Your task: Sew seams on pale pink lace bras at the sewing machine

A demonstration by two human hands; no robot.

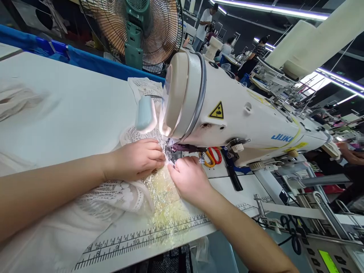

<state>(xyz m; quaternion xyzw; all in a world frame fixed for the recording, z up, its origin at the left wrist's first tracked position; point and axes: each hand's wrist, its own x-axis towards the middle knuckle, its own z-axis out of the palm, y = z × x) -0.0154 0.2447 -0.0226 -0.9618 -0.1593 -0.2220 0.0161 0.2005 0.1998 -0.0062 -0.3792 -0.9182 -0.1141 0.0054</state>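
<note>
Left hand [136, 159] lying palm-down on white lace fabric [113, 193], fingers curled, tips pinching the fabric edge right at the presser foot [171, 154]. Right hand [189, 178] at 3 o'clock of the left, fingers bent down onto the cloth just below the foot; grip closed on the fabric edge, thumb hidden, so exact pinch hard to tell. Hands nearly touching at the fingertips.

Lace fabric spread from the needle area toward 7 o'clock, draped over the tabletop [71, 110] edge; more lace bunched at 12 o'clock behind the foot, under the machine head. Shiny yellowish sequin-like patch [165, 201] between the two hands, running to 6 o'clock over the printed ruler strip [142, 237] on the tabletop edge.

White Juki sewing machine [241, 117] stretching from the foot toward 3 o'clock, yellow warning sticker [216, 111] on its side. Red-and-orange-handled scissors [213, 156] just at 3 o'clock of the right hand, under the machine arm. Green standing fan [136, 30] at 12 o'clock beyond the tabletop. Other people [253, 57] at work far off at 1 o'clock. Green-lit control panel [328, 261] at 4 o'clock.
</note>
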